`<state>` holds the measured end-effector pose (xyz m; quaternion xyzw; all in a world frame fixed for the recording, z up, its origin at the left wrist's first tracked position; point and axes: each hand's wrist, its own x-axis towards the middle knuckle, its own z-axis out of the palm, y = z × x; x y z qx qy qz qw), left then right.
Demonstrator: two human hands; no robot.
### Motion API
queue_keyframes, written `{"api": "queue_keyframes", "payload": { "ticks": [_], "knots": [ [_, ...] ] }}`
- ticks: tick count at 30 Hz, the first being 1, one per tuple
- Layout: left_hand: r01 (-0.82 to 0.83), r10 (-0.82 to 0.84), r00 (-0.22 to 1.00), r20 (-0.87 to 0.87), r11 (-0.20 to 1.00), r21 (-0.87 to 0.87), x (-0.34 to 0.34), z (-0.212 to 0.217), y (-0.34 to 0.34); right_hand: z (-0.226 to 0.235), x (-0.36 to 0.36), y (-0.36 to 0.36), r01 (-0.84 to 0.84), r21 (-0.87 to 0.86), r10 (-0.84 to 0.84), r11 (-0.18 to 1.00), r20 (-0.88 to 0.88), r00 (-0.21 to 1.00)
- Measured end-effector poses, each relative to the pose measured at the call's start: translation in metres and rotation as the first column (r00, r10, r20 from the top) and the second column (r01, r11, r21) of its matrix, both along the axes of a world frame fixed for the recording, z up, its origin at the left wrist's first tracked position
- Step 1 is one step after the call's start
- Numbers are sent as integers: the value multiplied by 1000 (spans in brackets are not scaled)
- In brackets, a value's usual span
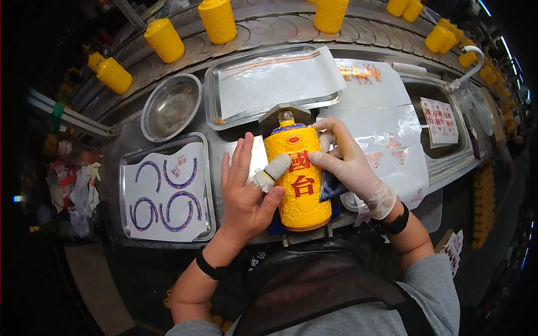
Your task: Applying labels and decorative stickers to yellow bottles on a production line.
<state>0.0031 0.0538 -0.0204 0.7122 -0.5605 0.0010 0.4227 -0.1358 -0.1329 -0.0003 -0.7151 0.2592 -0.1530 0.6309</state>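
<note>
A yellow embossed bottle with red characters and a blue-trimmed shoulder lies on a small stand in front of me, neck pointing away. My left hand rests against its left side, the bandaged thumb pressed on the bottle's front and the fingers spread upward. My right hand, in a thin white glove, grips the right side near the shoulder, fingers curled over the top. A dark cloth shows under that hand.
A steel tray at my left holds a sheet of curved blue labels. A round steel bowl and a second tray with paper lie beyond. Several yellow bottles stand on a curved conveyor behind. Label sheets lie right.
</note>
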Motion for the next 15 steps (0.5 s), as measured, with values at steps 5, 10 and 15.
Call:
{"api": "queue_keyframes", "payload": {
  "ticks": [5,10,15],
  "knots": [
    [-64,12,884,-467,993,-95,-14,3,-20,15,-1,5,-33,-131,21,991,-90,996],
    [-22,-128,461,-878,988,-156,-21,7,-37,17,2,6,-34,-215,6,976,-131,991],
    [-68,-100,441,-892,987,-144,-27,12,-41,18,3,7,-10,-128,-7,992,-136,991]
  ]
}}
